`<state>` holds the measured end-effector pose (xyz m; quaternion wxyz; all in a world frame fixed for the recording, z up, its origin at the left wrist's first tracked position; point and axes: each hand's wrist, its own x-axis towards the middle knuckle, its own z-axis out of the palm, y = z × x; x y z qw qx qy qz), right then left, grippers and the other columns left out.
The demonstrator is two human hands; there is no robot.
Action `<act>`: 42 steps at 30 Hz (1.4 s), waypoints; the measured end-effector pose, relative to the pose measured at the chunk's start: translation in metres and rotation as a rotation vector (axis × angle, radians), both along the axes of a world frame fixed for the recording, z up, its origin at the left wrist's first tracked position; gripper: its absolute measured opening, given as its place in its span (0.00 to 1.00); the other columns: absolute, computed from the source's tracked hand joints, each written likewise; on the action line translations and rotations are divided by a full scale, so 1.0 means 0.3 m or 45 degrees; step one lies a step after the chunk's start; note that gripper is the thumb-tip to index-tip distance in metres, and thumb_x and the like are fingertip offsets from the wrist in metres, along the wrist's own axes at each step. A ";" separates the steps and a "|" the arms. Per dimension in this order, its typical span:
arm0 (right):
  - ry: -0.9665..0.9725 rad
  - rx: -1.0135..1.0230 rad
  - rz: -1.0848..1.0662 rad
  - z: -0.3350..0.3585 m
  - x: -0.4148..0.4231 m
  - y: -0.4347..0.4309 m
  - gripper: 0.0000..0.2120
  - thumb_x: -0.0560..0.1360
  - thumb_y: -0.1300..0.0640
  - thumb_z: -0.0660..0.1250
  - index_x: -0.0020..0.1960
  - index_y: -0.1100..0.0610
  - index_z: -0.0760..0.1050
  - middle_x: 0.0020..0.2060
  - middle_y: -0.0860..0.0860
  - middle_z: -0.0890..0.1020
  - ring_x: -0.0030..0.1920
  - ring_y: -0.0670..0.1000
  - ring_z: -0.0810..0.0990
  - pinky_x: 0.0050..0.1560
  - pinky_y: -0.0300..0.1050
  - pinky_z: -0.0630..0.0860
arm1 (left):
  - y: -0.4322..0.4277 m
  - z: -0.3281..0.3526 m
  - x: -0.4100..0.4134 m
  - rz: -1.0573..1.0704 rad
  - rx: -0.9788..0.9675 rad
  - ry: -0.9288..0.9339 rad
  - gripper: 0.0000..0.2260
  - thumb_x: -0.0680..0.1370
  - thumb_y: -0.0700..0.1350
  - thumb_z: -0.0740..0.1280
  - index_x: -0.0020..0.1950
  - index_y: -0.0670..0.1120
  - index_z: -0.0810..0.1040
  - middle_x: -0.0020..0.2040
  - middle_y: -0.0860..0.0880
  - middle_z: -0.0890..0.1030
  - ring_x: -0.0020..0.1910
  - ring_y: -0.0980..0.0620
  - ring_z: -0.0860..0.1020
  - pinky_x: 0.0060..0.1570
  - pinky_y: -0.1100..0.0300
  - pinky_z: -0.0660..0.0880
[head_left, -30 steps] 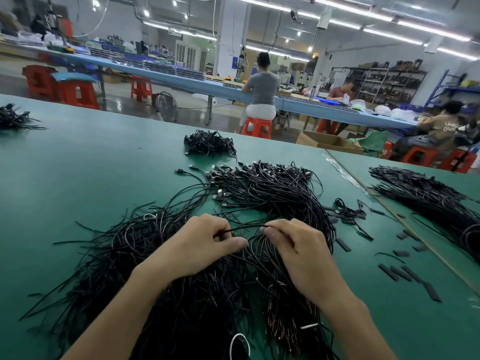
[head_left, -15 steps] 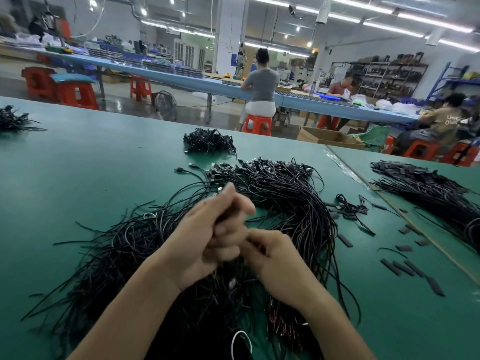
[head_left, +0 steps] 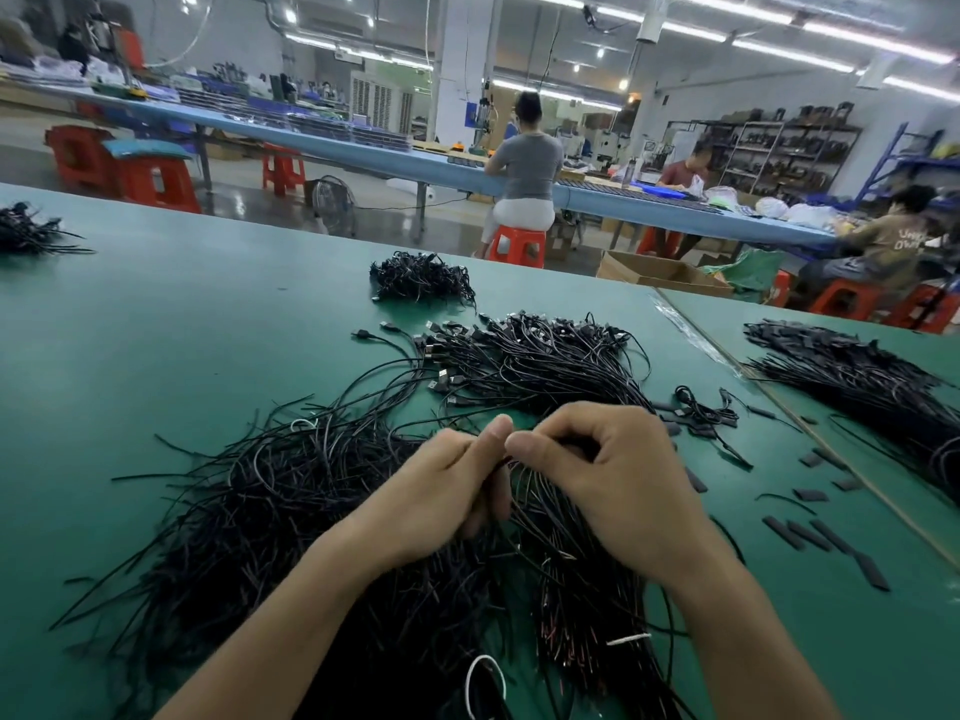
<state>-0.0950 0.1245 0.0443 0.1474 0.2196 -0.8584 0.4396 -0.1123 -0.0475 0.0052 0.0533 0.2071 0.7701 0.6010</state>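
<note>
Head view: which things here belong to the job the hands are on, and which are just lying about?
In the job:
left hand and right hand, both pinching a black cable
loose cable pile under them
plug-ended bundle

Lying about:
small heap farther back
sleeve pieces
far-right bundle
far-left heap

Bright, even and cool white throughout. Lit from long ceiling tubes (head_left: 779, 49) across the upper right of the frame, blown out to pure white with slight flare. Only soft, faint shadows, close beneath the left hand (head_left: 436, 491), the right hand (head_left: 613, 480) and the black cables (head_left: 291, 511) on the green table (head_left: 156, 330). Glossy glare on the floor (head_left: 249, 205) at upper left. Strong wide-angle bending of straight lines toward the edges. Sharp at centre, but softened and slightly smeared far back and along the right margin.
</note>
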 end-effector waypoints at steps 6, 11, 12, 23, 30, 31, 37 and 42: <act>-0.157 -0.417 0.150 -0.022 -0.037 -0.041 0.14 0.72 0.41 0.69 0.38 0.51 0.82 0.28 0.59 0.75 0.31 0.51 0.69 0.31 0.45 0.66 | -0.023 0.058 0.041 -0.541 0.550 -0.459 0.28 0.81 0.65 0.55 0.30 0.47 0.69 0.21 0.54 0.64 0.17 0.59 0.59 0.18 0.69 0.59; -0.302 -0.135 0.084 -0.092 -0.016 -0.053 0.12 0.81 0.47 0.63 0.43 0.46 0.82 0.25 0.46 0.72 0.25 0.46 0.65 0.25 0.42 0.61 | -0.049 0.087 0.015 -0.474 1.257 -0.462 0.20 0.82 0.54 0.58 0.34 0.47 0.76 0.25 0.54 0.71 0.20 0.61 0.67 0.20 0.69 0.66; -0.318 -0.013 0.082 -0.099 -0.007 -0.053 0.11 0.82 0.49 0.63 0.45 0.47 0.82 0.25 0.46 0.72 0.25 0.47 0.65 0.26 0.44 0.62 | -0.047 0.086 0.006 -0.352 1.368 -0.446 0.21 0.82 0.54 0.58 0.35 0.47 0.79 0.27 0.53 0.74 0.22 0.60 0.71 0.22 0.68 0.70; -0.124 0.286 0.042 -0.028 0.035 -0.041 0.10 0.78 0.48 0.67 0.41 0.49 0.80 0.35 0.41 0.80 0.37 0.43 0.78 0.40 0.44 0.74 | 0.000 -0.013 -0.016 0.197 0.001 0.272 0.23 0.81 0.59 0.56 0.33 0.50 0.80 0.29 0.49 0.81 0.26 0.53 0.77 0.27 0.59 0.73; -0.048 -0.191 0.041 -0.021 -0.004 -0.012 0.07 0.72 0.46 0.74 0.39 0.49 0.83 0.28 0.44 0.77 0.29 0.41 0.70 0.30 0.34 0.68 | -0.031 0.024 0.009 -0.304 0.155 -0.346 0.32 0.79 0.70 0.53 0.28 0.47 0.73 0.20 0.53 0.65 0.18 0.56 0.59 0.18 0.67 0.59; -0.080 -0.255 0.077 -0.028 -0.007 -0.018 0.10 0.71 0.44 0.73 0.39 0.50 0.83 0.27 0.44 0.77 0.28 0.41 0.69 0.30 0.35 0.68 | -0.042 0.030 0.009 -0.402 0.278 -0.419 0.30 0.79 0.69 0.55 0.28 0.47 0.71 0.20 0.53 0.65 0.17 0.57 0.59 0.17 0.68 0.58; -0.253 -0.246 0.084 -0.077 0.002 -0.060 0.13 0.78 0.43 0.62 0.39 0.43 0.80 0.25 0.45 0.72 0.24 0.42 0.63 0.24 0.37 0.60 | -0.061 0.071 0.015 -0.611 1.010 -0.540 0.20 0.81 0.54 0.64 0.32 0.47 0.74 0.24 0.53 0.72 0.18 0.61 0.66 0.18 0.68 0.67; -0.369 0.161 0.159 -0.119 0.045 -0.098 0.10 0.83 0.50 0.60 0.49 0.49 0.78 0.30 0.53 0.77 0.27 0.47 0.69 0.28 0.51 0.68 | -0.048 0.063 -0.010 -0.073 1.233 -0.329 0.20 0.80 0.54 0.58 0.41 0.44 0.86 0.41 0.45 0.85 0.37 0.53 0.84 0.37 0.63 0.81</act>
